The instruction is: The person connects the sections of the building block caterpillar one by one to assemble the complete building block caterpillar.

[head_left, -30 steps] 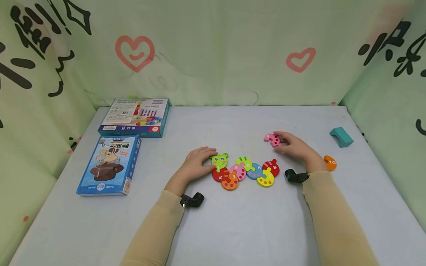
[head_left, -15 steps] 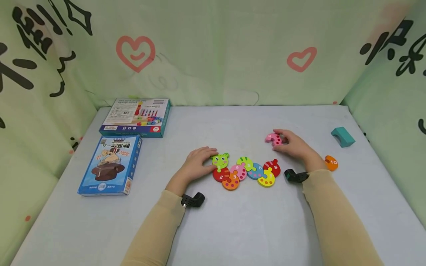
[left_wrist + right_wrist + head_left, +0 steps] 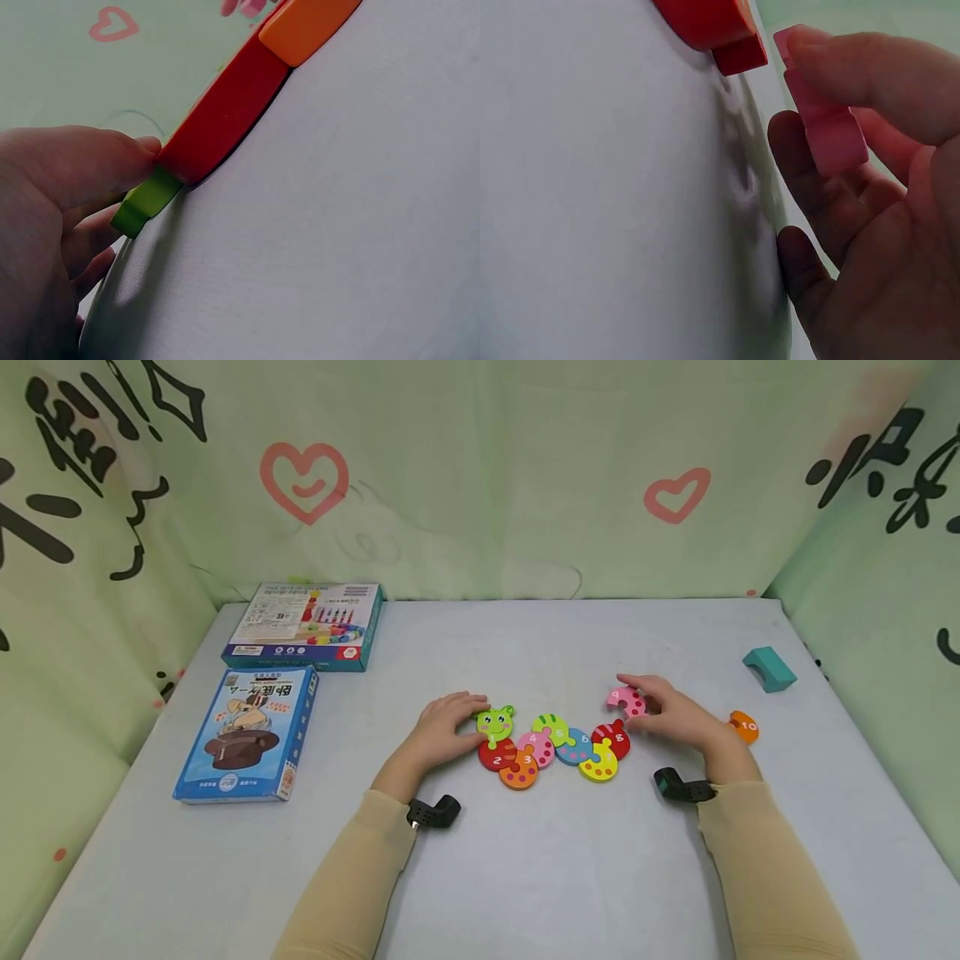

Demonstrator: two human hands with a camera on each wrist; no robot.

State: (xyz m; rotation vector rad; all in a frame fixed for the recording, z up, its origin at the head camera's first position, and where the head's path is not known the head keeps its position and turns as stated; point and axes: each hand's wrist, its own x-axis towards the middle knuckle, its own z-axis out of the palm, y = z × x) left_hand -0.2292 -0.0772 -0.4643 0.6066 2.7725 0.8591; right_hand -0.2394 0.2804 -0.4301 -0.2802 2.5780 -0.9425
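Observation:
A row of joined number puzzle pieces forms a caterpillar on the table. At its left end is the green smiling head piece (image 3: 495, 724), which my left hand (image 3: 444, 732) pinches between thumb and fingers. In the left wrist view the thumb lies where the green piece (image 3: 150, 201) meets the red piece (image 3: 229, 105). My right hand (image 3: 675, 714) pinches a pink spotted puzzle piece (image 3: 624, 700) by its right side. The right wrist view shows this pink piece (image 3: 832, 131) raised off the table, close to the red striped end piece (image 3: 709, 22).
An orange puzzle piece (image 3: 744, 727) lies right of the right hand, with a teal arch block (image 3: 769, 669) farther back. Two boxes, one blue (image 3: 243, 735) and one white and teal (image 3: 303, 625), lie at the left. Printed cloth (image 3: 487, 485) borders the table.
My right hand has come toward me and slightly right with the pink piece, now just behind the red end piece. The left hand has stayed on the green head.

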